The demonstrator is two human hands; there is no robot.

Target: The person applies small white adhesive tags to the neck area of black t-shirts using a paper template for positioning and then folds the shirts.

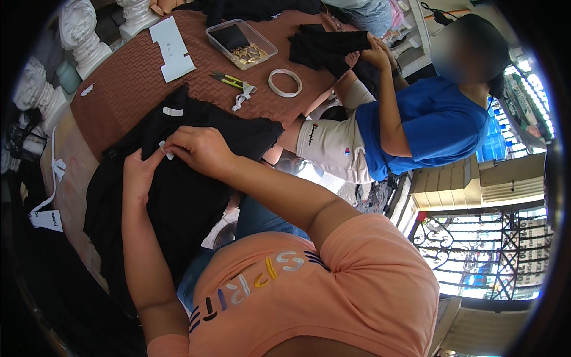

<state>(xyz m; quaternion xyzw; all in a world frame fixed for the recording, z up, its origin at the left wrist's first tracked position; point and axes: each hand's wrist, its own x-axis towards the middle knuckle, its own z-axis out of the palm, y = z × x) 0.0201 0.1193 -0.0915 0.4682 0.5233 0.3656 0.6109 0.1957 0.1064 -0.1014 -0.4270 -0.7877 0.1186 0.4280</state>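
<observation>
Both hands meet on a black cloth (178, 196) that lies over the near edge of the surface (119, 83), which is covered in a brown textured sheet, and hangs down toward the person's lap. The right hand (199, 149) is closed in a pinch on a small white tag (166, 150), holding it against the cloth. The left hand (141, 172) lies just beside it, fingers curled into the cloth and thumb up against the tag, gripping the fabric under it. A second small white tag (172, 111) rests on the cloth farther up. Beyond the cloth, on the brown sheet, lie yellow-green snips (229, 79), a white strip (242, 96) touching them, and a roll of white tape (285, 83) just to the right. A clear tray (262, 44) with dark and golden pieces stands farther back, and a white card (171, 47) lies to its left. Across the surface, a person in a blue shirt (440, 125) holds another black cloth (324, 47) with both hands. White strips (55, 172) hang at the left edge.
</observation>
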